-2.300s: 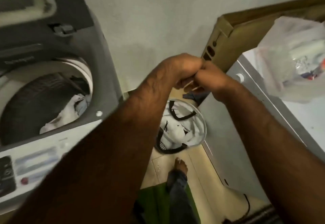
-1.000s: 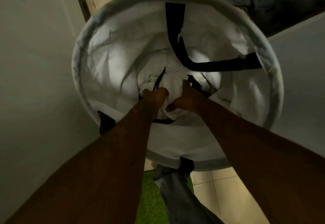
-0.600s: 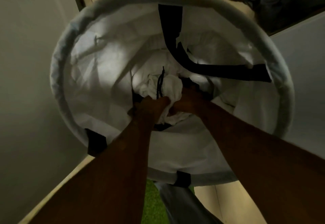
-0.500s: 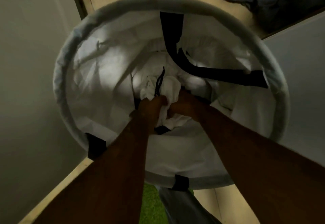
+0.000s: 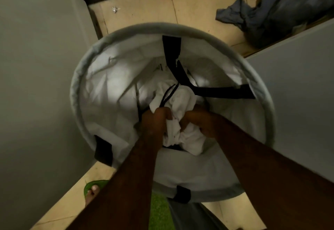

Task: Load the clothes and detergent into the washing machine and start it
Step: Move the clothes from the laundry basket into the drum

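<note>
Left hand: our left hand [image 5: 155, 119] reaches down into the laundry basket [image 5: 79, 78], its fingers curled tight round a fold of the white clothes [image 5: 180, 99].
Right hand: our right hand [image 5: 200, 121] sits just beside the left and grips the same bundle from the other side.
Clothes: we see them bunched low in the basket between our two hands, with a black drawstring [image 5: 168, 94] running up across the top.
Basket: round, with a grey rim and a pale lining; a black strap [image 5: 222, 92] hangs across the inside.
Floor: the basket stands on tan floor [image 5: 144, 3], between a grey panel [image 5: 36, 85] on our left and another [image 5: 298, 85] on our right.
Elsewhere: a blue-grey cloth [image 5: 240, 14] lies crumpled on the floor beyond the basket; our foot [image 5: 92, 191] in a green slipper [image 5: 94, 184] shows near the bottom edge.
</note>
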The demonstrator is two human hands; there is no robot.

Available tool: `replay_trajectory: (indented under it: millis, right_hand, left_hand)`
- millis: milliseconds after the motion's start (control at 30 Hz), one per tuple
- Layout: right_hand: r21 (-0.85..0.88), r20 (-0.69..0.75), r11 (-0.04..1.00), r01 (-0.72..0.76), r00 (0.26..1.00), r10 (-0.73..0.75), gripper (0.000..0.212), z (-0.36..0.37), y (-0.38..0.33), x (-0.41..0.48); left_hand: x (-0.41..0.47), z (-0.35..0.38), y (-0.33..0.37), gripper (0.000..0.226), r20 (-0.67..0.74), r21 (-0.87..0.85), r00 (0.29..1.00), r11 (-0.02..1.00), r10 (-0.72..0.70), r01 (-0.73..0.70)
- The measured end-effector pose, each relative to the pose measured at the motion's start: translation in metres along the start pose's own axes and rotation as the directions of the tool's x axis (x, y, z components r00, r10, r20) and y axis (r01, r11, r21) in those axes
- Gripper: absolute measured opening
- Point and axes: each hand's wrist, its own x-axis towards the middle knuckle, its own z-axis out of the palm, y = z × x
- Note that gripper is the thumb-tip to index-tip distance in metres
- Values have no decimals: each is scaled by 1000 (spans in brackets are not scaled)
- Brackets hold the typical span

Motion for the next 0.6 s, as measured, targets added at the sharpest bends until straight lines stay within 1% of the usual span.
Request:
replay_trajectory:
  millis: [33, 100, 133, 233, 300, 333, 367, 433, 533, 567, 600]
  right_hand:
    - [-1, -25, 1000, -5, 1000, 5, 55, 0, -3, -9]
    - [33, -16, 999, 2, 1000, -1, 59, -3, -6, -25]
    - [46, 0, 999, 3, 1000, -3, 60, -5, -10, -36]
    - [107, 51, 994, -6, 999, 0, 57, -10, -15, -68]
    - [137, 46, 990, -10, 999, 3, 66, -11, -18, -86]
    - [157, 30, 988, -1, 1000, -3, 66, -11, -19, -95]
    - [152, 6, 988, 19, 1000, -21, 63, -10, -22, -106]
    - [143, -38, 987, 67, 997, -63, 61, -10, -29, -130]
    - [114, -108, 982, 149, 985, -137, 62, -5, -44, -176]
    - [111, -116, 980, 167, 981, -154, 58, -2, -53, -196]
    - [114, -129, 976, 184, 977, -169, 56, 3, -61, -210]
  left_hand:
    - [-7, -1, 3, 36, -10, 5, 1000, 1000, 29, -29]
    - [-22, -4, 8, 38, -4, 23, 998, 997, 70, -70]
    - [-32, -5, 12, 43, 0, 47, 998, 997, 67, -67]
    - [-56, -12, 21, 63, 60, 84, 994, 992, 89, -94]
    - [-74, -11, 28, 79, 125, 96, 982, 984, 139, -151]
    - [-87, -12, 33, 82, 160, 108, 974, 977, 163, -181]
    - [-101, -13, 39, 78, 189, 124, 963, 968, 192, -217]
    - [-129, -16, 48, 63, 184, 164, 955, 951, 233, -263]
    - [-170, -27, 61, 47, 176, 143, 957, 956, 231, -257]
    - [-186, -31, 66, 43, 173, 129, 959, 960, 224, -247]
    - [-197, -36, 70, 47, 170, 112, 956, 959, 240, -261]
